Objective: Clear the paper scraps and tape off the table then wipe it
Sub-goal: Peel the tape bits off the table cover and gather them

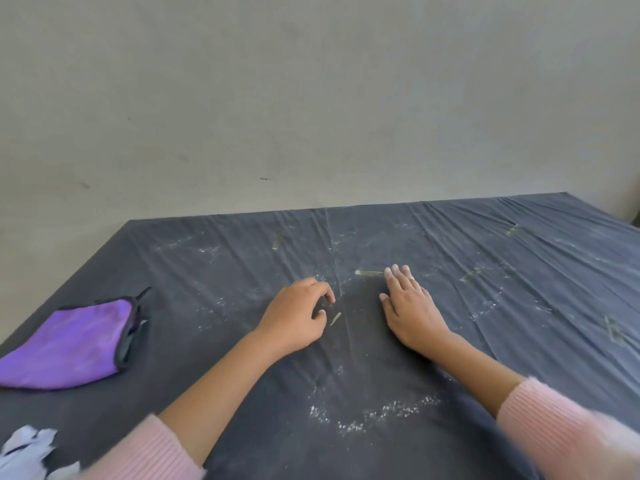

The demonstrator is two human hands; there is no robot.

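Observation:
A dark grey cloth covers the table (pixel 207 271), dusted with white crumbs (pixel 377 415) near the front. Several curled strips of clear tape lie on it: one (pixel 335 318) between my hands, one (pixel 369 273) at my right fingertips, others (pixel 277 241) (pixel 471 274) farther back. My left hand (pixel 296 317) rests on the cloth with fingers curled, its fingertips close to the small strip and holding nothing I can see. My right hand (pixel 410 310) lies flat, fingers straight, pressing the cloth. White paper scraps (pixel 24 452) sit at the near left corner.
A folded purple cleaning cloth (pixel 69 344) with a dark edge lies on the left side of the table. A plain wall stands right behind the table's far edge. More tape strips (pixel 614 329) (pixel 512 231) lie on the right half.

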